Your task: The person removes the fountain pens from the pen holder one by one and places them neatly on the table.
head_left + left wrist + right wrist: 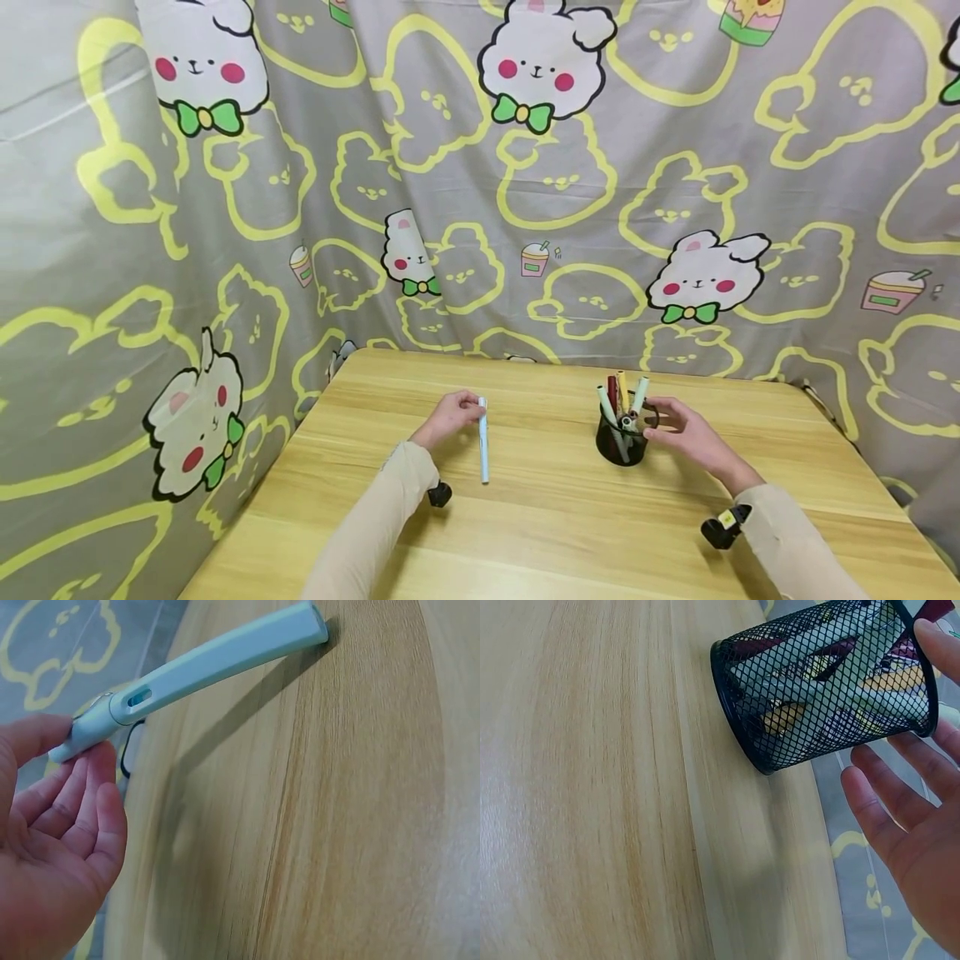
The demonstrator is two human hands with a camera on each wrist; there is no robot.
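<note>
Over on the left of the wood-grain table (555, 533), a pale-blue capped pen (483, 450) is pinched at its clip end by the left hand (450, 417), between thumb and fingertips, its tilted barrel sloping down to the wood. And across to the right, a black mesh pen holder (817, 697) is grasped by the rim in the right hand (693, 437), and dark-red, yellow and pale-green pens (606, 398) are seen leaning inside.
</note>
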